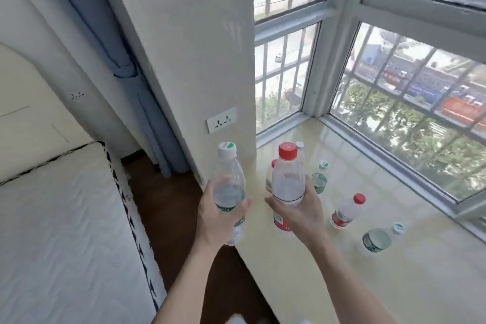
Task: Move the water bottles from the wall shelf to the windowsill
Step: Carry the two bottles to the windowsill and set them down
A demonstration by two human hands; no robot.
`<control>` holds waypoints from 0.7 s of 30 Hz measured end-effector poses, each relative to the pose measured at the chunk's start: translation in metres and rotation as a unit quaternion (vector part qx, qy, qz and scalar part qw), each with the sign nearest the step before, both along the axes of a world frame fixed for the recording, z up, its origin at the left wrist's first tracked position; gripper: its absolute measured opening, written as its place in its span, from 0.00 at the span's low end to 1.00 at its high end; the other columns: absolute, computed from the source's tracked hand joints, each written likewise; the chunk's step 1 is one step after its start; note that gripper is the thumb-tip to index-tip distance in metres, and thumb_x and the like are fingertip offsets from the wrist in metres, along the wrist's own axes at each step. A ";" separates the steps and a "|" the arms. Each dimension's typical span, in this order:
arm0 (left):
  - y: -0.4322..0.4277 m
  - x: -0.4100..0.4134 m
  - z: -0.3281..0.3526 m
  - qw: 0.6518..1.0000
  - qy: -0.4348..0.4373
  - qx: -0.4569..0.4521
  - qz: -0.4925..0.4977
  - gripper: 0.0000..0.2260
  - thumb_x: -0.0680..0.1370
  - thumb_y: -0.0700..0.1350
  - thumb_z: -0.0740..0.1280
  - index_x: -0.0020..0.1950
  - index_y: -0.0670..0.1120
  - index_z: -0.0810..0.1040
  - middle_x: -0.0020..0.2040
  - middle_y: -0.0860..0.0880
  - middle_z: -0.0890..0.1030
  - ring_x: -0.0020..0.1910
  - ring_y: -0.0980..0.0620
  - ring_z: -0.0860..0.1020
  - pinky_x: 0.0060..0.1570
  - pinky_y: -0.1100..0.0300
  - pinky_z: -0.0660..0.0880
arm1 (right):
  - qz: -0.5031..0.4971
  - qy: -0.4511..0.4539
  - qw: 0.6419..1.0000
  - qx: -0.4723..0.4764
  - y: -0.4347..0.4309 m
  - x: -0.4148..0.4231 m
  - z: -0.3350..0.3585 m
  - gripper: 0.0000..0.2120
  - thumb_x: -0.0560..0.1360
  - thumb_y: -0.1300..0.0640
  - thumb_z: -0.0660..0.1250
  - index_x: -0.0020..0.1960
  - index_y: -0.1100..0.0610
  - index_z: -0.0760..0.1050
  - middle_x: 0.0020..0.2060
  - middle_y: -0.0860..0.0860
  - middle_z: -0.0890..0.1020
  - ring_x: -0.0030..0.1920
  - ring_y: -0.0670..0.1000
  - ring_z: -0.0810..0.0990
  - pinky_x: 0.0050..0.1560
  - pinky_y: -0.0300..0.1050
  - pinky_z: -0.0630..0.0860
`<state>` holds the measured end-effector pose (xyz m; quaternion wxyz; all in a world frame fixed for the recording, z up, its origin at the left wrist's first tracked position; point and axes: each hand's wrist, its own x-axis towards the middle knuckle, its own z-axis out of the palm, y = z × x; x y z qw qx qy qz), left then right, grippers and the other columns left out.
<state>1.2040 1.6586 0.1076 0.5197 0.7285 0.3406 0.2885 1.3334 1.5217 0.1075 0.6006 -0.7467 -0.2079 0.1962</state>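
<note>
at the windowsill (394, 271), my left hand (218, 208) wraps a green-label bottle (228, 181) just off its edge and my right hand (302, 208) grips a red-cap bottle (288, 179) above it, several standing bottles (347, 210) already there, these two not yet set down, the shelf out of view.

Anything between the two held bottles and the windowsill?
Partly: standing bottles cluster on the windowsill just beyond and right of the red-capped bottle in the right hand. Bare surface near the front edge is free, also for the left hand's green-labelled bottle.
</note>
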 end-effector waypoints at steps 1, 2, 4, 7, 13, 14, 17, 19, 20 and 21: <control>0.003 0.013 0.000 1.000 -0.001 -0.005 -0.019 0.25 0.64 0.54 0.81 0.57 0.51 0.76 0.51 0.64 0.80 0.55 0.66 0.76 0.54 0.73 0.71 | -0.021 0.004 1.000 0.001 -0.003 0.009 -0.002 0.23 0.64 0.52 0.80 0.53 0.45 0.73 0.44 0.46 0.80 0.44 0.42 0.82 0.43 0.44 0.81; 0.005 0.027 0.000 0.999 -0.003 -0.013 -0.042 0.24 0.64 0.51 0.81 0.56 0.51 0.76 0.50 0.65 0.80 0.54 0.69 0.76 0.52 0.76 0.70 | -0.045 0.008 0.999 -0.003 -0.007 0.017 -0.004 0.23 0.63 0.51 0.80 0.53 0.44 0.73 0.45 0.45 0.81 0.47 0.43 0.82 0.46 0.47 0.81; 0.006 0.054 0.002 0.995 -0.003 -0.039 -0.091 0.22 0.65 0.44 0.81 0.55 0.51 0.76 0.49 0.61 0.80 0.51 0.71 0.76 0.49 0.76 0.71 | -0.097 0.017 0.995 -0.008 -0.018 0.030 -0.005 0.24 0.63 0.51 0.81 0.53 0.45 0.74 0.45 0.43 0.82 0.47 0.44 0.82 0.47 0.48 0.81; 0.002 0.097 0.000 0.981 -0.004 -0.082 -0.175 0.27 0.61 0.53 0.82 0.56 0.53 0.77 0.50 0.56 0.82 0.53 0.63 0.80 0.53 0.64 0.77 | -0.186 0.033 0.982 -0.010 -0.037 0.047 -0.005 0.23 0.61 0.50 0.82 0.50 0.46 0.72 0.41 0.42 0.81 0.43 0.47 0.81 0.43 0.47 0.80; -0.018 0.158 -0.017 0.930 0.032 -0.101 -0.352 0.28 0.62 0.56 0.79 0.59 0.51 0.77 0.52 0.51 0.83 0.55 0.50 0.82 0.57 0.48 0.78 | -0.334 0.079 0.939 0.004 -0.082 0.040 -0.013 0.26 0.64 0.60 0.81 0.57 0.54 0.73 0.45 0.52 0.84 0.43 0.62 0.81 0.39 0.53 0.82; -0.023 0.164 -0.021 0.921 0.036 -0.103 -0.373 0.29 0.62 0.56 0.79 0.60 0.52 0.77 0.53 0.51 0.83 0.56 0.49 0.81 0.57 0.48 0.78 | -0.361 0.081 0.929 0.004 -0.089 0.035 -0.015 0.26 0.65 0.62 0.81 0.58 0.55 0.72 0.44 0.47 0.84 0.43 0.59 0.82 0.36 0.46 0.81; -0.039 0.179 -0.029 0.895 0.043 -0.116 -0.429 0.29 0.62 0.55 0.78 0.61 0.51 0.76 0.53 0.53 0.83 0.55 0.52 0.82 0.56 0.54 0.77 | -0.423 0.091 0.901 0.011 -0.106 0.021 -0.026 0.24 0.67 0.67 0.79 0.57 0.55 0.73 0.41 0.50 0.83 0.40 0.61 0.77 0.31 0.38 0.76; -0.051 0.185 -0.037 0.876 0.059 -0.119 -0.463 0.29 0.63 0.55 0.78 0.61 0.49 0.77 0.51 0.53 0.84 0.54 0.53 0.82 0.54 0.58 0.77 | -0.444 0.095 0.891 0.006 -0.113 0.013 -0.033 0.23 0.67 0.71 0.77 0.56 0.55 0.73 0.34 0.46 0.81 0.31 0.53 0.72 0.29 0.35 0.73; -0.057 0.187 -0.042 0.868 0.071 -0.117 -0.476 0.28 0.63 0.56 0.77 0.60 0.49 0.77 0.51 0.52 0.84 0.54 0.53 0.82 0.53 0.59 0.77 | -0.453 0.098 0.886 0.002 -0.115 0.009 -0.036 0.23 0.67 0.72 0.77 0.55 0.56 0.73 0.33 0.44 0.80 0.30 0.48 0.73 0.29 0.33 0.73; -0.061 0.189 -0.049 0.861 0.085 -0.118 -0.487 0.28 0.63 0.56 0.77 0.60 0.50 0.77 0.52 0.51 0.84 0.54 0.52 0.82 0.53 0.58 0.77 | -0.463 0.100 0.881 -0.006 -0.118 0.007 -0.041 0.22 0.67 0.72 0.76 0.54 0.56 0.72 0.32 0.45 0.80 0.29 0.45 0.73 0.29 0.31 0.72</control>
